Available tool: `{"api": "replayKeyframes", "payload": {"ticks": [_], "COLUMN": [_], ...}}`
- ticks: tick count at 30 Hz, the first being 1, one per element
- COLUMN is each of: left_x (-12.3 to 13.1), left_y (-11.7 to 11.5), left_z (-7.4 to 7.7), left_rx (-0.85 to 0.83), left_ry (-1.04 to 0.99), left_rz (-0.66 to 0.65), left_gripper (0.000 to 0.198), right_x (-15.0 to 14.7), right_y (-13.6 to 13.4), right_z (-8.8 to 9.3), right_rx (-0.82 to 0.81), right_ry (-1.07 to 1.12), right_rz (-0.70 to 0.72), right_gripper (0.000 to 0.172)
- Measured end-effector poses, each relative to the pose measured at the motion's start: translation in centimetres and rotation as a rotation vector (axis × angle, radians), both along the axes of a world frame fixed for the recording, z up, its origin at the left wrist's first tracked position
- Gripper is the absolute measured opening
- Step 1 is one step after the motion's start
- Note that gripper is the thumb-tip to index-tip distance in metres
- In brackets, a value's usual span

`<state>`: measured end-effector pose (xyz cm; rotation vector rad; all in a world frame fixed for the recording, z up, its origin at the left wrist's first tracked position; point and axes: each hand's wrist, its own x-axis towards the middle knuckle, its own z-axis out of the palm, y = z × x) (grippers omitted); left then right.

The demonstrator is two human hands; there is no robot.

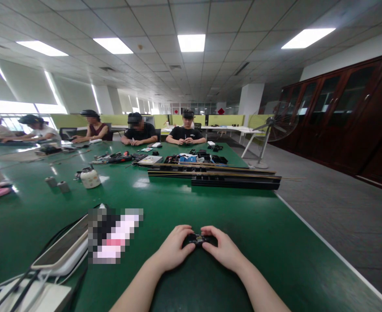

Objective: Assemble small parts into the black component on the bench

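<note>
My left hand (174, 248) and my right hand (221, 249) meet near the front edge of a green table (243, 216). Together they grip a small black part (197, 239) with a pale metal bit at its middle, held just above the table top. Fingers of both hands curl around its ends, so most of it is hidden.
A phone (60, 249) on a white block with cables lies to my left, next to a blurred patch. Long black rails (213, 177) lie across the table's middle, a white jar (89, 177) to their left. Several people sit at the far side. A fan (272, 125) stands at right.
</note>
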<state>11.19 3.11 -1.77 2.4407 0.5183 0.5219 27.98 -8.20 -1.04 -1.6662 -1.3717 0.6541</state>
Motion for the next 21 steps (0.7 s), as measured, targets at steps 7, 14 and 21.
{"api": "replayKeyframes", "payload": {"ticks": [7, 14, 21], "left_x": [-0.02, 0.0, 0.14], "left_y": [-0.12, 0.05, 0.03], "left_z": [0.21, -0.23, -0.38], "left_rx": [-0.003, 0.004, -0.006], "left_ry": [0.0, -0.016, -0.05], "left_rz": [0.001, -0.004, 0.001], "left_gripper": [0.025, 0.026, 0.031], "right_x": [-0.13, -0.24, -0.1], "right_y": [-0.07, -0.18, -0.04], "right_z": [0.21, 0.57, 0.29], "right_rx": [0.006, -0.011, -0.01], "right_ry": [-0.007, -0.001, -0.012], "right_rz": [-0.005, -0.007, -0.01], "right_gripper": [0.037, 0.038, 0.04]}}
